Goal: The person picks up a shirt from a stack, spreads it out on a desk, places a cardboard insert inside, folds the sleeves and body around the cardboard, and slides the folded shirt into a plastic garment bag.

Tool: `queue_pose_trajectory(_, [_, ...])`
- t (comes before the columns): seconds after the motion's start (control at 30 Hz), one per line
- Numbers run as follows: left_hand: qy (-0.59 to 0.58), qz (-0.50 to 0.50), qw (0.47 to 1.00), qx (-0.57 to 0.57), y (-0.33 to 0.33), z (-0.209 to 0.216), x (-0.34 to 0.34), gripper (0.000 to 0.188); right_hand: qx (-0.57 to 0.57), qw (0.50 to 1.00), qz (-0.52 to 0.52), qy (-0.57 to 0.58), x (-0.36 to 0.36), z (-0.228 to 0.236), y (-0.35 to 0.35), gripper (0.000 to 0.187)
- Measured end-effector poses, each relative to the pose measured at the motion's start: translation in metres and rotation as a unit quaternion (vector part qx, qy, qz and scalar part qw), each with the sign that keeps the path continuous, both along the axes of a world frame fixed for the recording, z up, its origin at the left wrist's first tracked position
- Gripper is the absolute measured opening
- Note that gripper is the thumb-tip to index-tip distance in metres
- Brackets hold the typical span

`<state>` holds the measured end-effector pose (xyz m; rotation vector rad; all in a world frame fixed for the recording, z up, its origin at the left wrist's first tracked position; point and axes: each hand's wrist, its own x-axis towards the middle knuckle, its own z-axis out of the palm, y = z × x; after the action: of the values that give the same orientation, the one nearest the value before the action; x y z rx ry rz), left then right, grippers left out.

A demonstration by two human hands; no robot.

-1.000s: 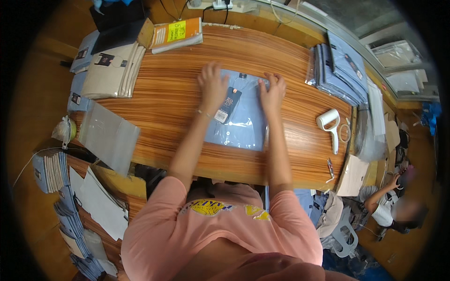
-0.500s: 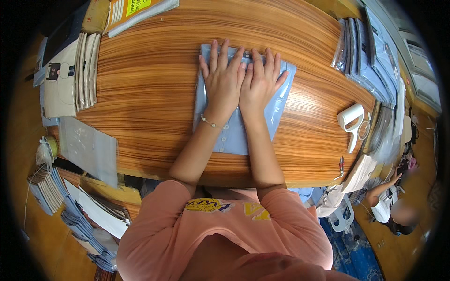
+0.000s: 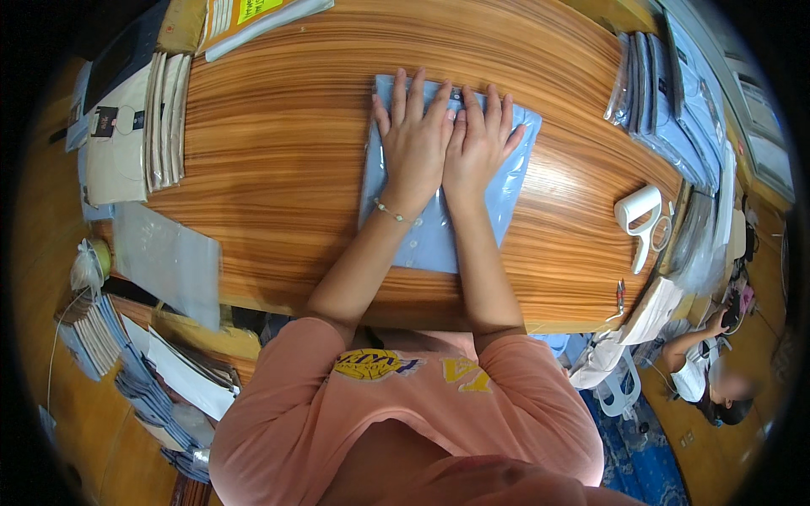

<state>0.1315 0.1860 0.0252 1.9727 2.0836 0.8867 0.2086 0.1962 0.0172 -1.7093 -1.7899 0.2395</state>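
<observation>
Two bare hands pressed down on a folded light-blue shirt in a clear, glossy plastic bag point(image 3: 432, 234), which lay flat on a brown wood-grain tabletop point(image 3: 278, 169) directly before the person. The left hand point(image 3: 413, 148) and the right hand point(image 3: 472, 160) rested palms down, side by side with thumbs close together, fingers extended and loosely fanned over the package's far half; neither gripped anything.

Uneven pressure could have creased the fabric beneath the palms, and trapped air pushed toward an edge could have strained the bag. The slick film could also have skidded on the smooth tabletop, while a thin beaded bracelet point(image 3: 390, 211) on the left wrist, close to the plastic, might have snagged it.

The shirt's neck end, marked by a small dark label point(image 3: 456, 94) showing between the hands, pointed away from the person; pale round buttons point(image 3: 413, 244) showed toward the near end. Its long axis ran from near to far, the far end leaning slightly to the person's right. Forearms hid part of the front, and the hands covered most of the collar area.
</observation>
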Motion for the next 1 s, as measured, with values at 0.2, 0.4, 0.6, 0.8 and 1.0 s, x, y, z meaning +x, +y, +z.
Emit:
queue_pose_trajectory(0.2, [-0.018, 0.001, 1.000, -0.006, 0.001, -0.001, 0.000, 0.036, -0.001, 1.000, 0.002, 0.002, -0.001, 0.000, 0.001, 0.033])
queue_pose_trajectory(0.4, [-0.012, 0.000, 1.000, 0.003, -0.003, -0.003, 0.000, 0.036, 0.000, 1.000, 0.000, 0.002, 0.000, -0.003, -0.002, 0.033])
queue_pose_trajectory(0.6, [-0.009, -0.003, 1.000, 0.003, -0.004, -0.007, 0.000, 0.037, 0.002, 1.000, -0.012, -0.005, 0.000, -0.007, -0.003, 0.033])
queue_pose_trajectory(0.8, [-0.036, -0.020, 0.999, -0.026, 0.004, -0.013, -0.005, 0.041, -0.022, 0.998, 0.005, 0.066, 0.006, 0.001, 0.005, 0.035])
queue_pose_trajectory(1.0, [0.071, -0.076, 0.993, -0.052, -0.006, -0.006, -0.044, 0.056, 0.016, 0.990, 0.101, -0.096, 0.070, 0.004, 0.020, 0.045])
